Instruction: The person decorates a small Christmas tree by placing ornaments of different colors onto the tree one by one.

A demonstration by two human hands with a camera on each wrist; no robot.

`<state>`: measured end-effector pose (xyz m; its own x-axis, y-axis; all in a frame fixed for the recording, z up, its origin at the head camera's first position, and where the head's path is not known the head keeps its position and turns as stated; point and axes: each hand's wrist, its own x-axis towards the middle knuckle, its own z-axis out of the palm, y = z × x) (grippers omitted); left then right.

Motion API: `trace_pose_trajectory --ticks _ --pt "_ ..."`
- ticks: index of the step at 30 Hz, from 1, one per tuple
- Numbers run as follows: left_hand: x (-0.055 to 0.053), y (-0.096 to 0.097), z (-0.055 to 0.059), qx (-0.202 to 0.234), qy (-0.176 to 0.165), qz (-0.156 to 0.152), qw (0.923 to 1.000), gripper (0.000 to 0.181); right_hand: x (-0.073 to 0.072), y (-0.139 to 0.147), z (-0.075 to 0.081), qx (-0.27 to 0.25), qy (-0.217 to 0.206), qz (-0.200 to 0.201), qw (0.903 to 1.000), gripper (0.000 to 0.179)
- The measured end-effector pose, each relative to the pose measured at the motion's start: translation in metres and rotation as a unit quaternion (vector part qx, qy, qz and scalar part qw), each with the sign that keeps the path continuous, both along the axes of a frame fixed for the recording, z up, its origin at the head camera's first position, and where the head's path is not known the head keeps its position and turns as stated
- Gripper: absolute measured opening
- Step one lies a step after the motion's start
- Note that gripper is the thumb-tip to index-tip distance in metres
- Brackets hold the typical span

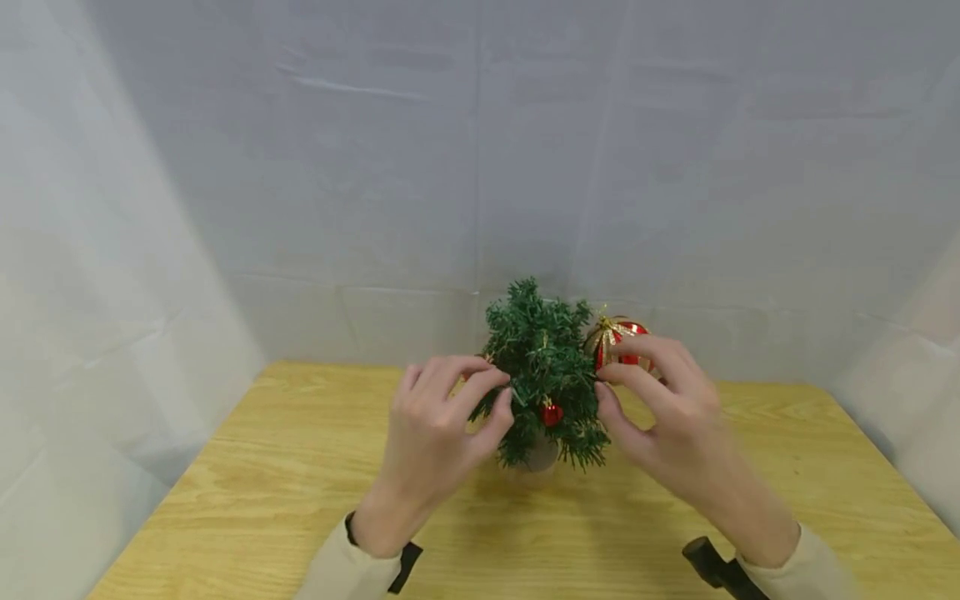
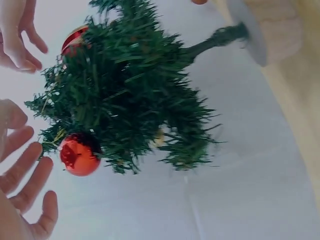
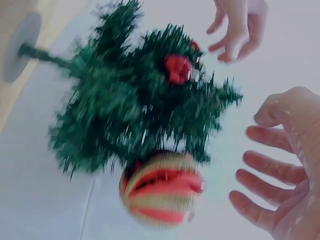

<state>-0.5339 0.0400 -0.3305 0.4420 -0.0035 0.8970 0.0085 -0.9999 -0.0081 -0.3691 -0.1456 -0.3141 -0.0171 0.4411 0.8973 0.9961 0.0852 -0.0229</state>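
A small artificial Christmas tree (image 1: 540, 358) stands upright between my two hands. My left hand (image 1: 442, 417) is at its left side, fingers bent loosely and thumb apart from them. In the left wrist view its fingertips are close to the branch tips and to a shiny red ball (image 2: 80, 155) hung by a gold string. My right hand (image 1: 671, 417) is to the right of the tree, fingers loosely bent and holding nothing. Just beyond it hangs a large red-and-gold striped ball (image 3: 162, 190), partly covered by that hand in the head view. A small red ornament (image 1: 552, 414) hangs at the front.
The tree's round base (image 1: 538, 457) rests on a light wooden table (image 1: 300, 467). A pale cloth backdrop (image 1: 375, 208) rises behind the table's back edge, with white sheets (image 1: 67, 333) at the sides. Black straps (image 1: 712, 562) circle the wrists.
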Motion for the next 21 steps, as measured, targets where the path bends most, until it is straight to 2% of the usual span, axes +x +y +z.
trace_pose_trajectory --ticks 4,7,11,16,21 --pt "-0.005 0.003 -0.009 0.023 0.017 -0.026 0.9992 0.01 0.012 -0.016 -0.002 0.024 -0.013 -0.003 0.9996 0.037" --pt "-0.009 0.004 -0.015 0.029 0.041 -0.034 0.9982 0.015 0.022 -0.026 -0.005 0.033 -0.012 -0.01 0.9993 0.041" --pt "-0.011 0.004 -0.02 0.034 0.064 -0.028 0.997 0.023 0.036 -0.038 -0.013 0.026 0.0 -0.036 0.999 0.045" --pt "-0.011 0.003 -0.022 0.053 0.072 -0.014 0.9959 0.035 0.055 -0.048 -0.026 0.014 0.005 -0.067 0.9976 0.047" --pt "-0.009 0.002 -0.024 0.059 0.077 -0.003 0.9953 0.038 0.074 -0.055 -0.04 0.002 0.011 -0.083 0.9965 0.046"
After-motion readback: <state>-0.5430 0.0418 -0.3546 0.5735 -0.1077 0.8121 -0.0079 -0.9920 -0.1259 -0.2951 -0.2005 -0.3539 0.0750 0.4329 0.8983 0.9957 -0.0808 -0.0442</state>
